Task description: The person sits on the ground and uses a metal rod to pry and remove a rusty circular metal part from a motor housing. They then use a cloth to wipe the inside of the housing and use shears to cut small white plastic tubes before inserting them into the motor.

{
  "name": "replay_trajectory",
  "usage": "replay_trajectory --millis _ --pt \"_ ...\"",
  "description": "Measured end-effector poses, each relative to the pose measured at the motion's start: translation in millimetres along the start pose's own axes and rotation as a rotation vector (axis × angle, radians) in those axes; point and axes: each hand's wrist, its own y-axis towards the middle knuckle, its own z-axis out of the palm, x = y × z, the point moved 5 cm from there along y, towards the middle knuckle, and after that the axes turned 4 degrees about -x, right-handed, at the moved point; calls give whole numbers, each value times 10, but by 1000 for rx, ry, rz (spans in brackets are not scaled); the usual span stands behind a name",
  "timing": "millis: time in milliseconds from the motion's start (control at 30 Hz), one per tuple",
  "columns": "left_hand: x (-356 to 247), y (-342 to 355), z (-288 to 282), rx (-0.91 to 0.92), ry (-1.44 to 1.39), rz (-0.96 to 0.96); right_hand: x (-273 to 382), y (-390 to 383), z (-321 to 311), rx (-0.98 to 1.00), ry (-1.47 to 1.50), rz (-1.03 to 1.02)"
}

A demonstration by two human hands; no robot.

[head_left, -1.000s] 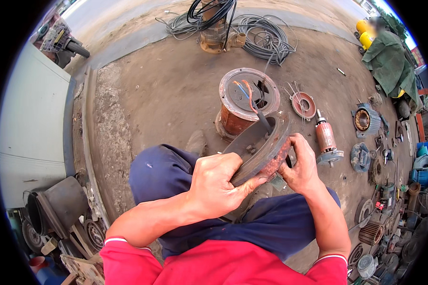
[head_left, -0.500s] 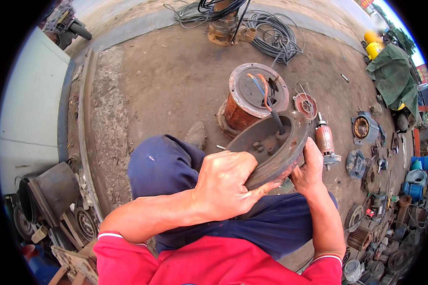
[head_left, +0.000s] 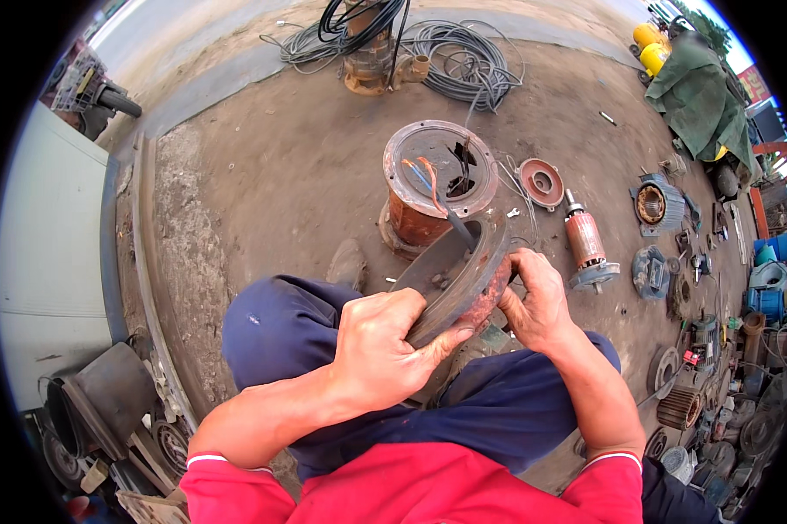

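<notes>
My left hand [head_left: 384, 349] grips the near left rim of a round, rusty dark metal cover [head_left: 460, 293], held tilted above my knees. My right hand [head_left: 533, 301] is closed on its right edge, thumb low against the rusted rim. A thick black cable [head_left: 463, 234] comes out of the cover, its orange and blue wires [head_left: 421, 175] lying over an upright rusty cylindrical housing [head_left: 415, 217] on the ground beyond. Right of the housing lie a red ring-shaped end plate [head_left: 542, 183] and a red rotor with shaft [head_left: 585, 237].
Cable coils [head_left: 463, 70] and an upright pump [head_left: 367, 70] stand behind. Motor casings [head_left: 659, 205], assorted parts [head_left: 707, 367] and a green tarp [head_left: 699, 109] line the right. A white panel wall [head_left: 57, 253] and scrap [head_left: 114, 384] are left. Dark blue cloth [head_left: 690, 498] shows at lower right.
The cover and both hands moved right, then back left, with the whole view shifting too; the cover now tilts more on edge than half a second ago. Dark blue cloth has appeared at lower right.
</notes>
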Motion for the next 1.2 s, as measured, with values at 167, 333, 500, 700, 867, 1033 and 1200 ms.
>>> replay_trajectory --millis 167,333,500,700,867,1033,1200 --pt "-33 9 42 -22 -23 10 -213 -92 125 166 810 402" --pt "-46 25 56 1 16 72 -121 -71 -3 122 432 282" --pt "-61 14 64 17 21 46 -107 -102 -29 5 29 -9" --pt "-56 6 63 48 2 52 -306 -188 147 195 962 517" --pt "-54 26 40 42 -21 38 -157 -94 -34 58 250 77" --pt "-58 19 76 7 -70 1 -106 -111 -36 28 149 27" --pt "-67 29 56 11 -106 -39 -219 -178 141 235 1032 519"
